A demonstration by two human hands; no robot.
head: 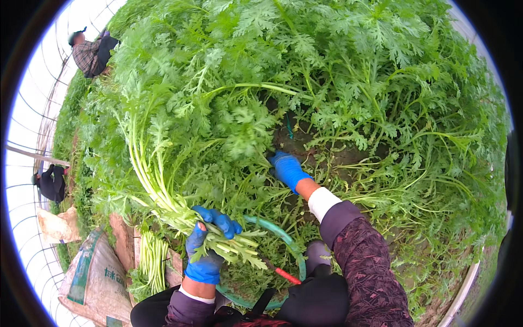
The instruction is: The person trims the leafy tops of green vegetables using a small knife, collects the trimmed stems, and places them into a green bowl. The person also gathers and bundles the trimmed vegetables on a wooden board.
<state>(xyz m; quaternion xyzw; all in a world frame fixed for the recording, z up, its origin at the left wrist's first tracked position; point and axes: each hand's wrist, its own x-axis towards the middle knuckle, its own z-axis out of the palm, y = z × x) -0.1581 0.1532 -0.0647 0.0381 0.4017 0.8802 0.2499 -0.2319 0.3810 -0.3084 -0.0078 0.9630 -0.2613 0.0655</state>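
My left hand [210,241], in a worn blue glove with a bare thumb tip, is closed around a thick bunch of leafy green stalks [163,192]. The cut ends point right and the leafy tops lie up and to the left. My right hand [284,165], also blue-gloved, reaches low into the standing leafy plants [245,126]; its fingers are hidden, so what it touches cannot be told. Just below the bunch's cut ends is a tool with a red handle [288,276], lying across a green hoop or ring [300,255] near my feet.
A bundle of stalks [153,257] lies on a board at lower left, beside a woven sack [100,274] bearing writing. Another sack [59,225] is further off. Two people [92,53], [52,183] crouch along the left side. A pale curved edging [461,294] runs at lower right.
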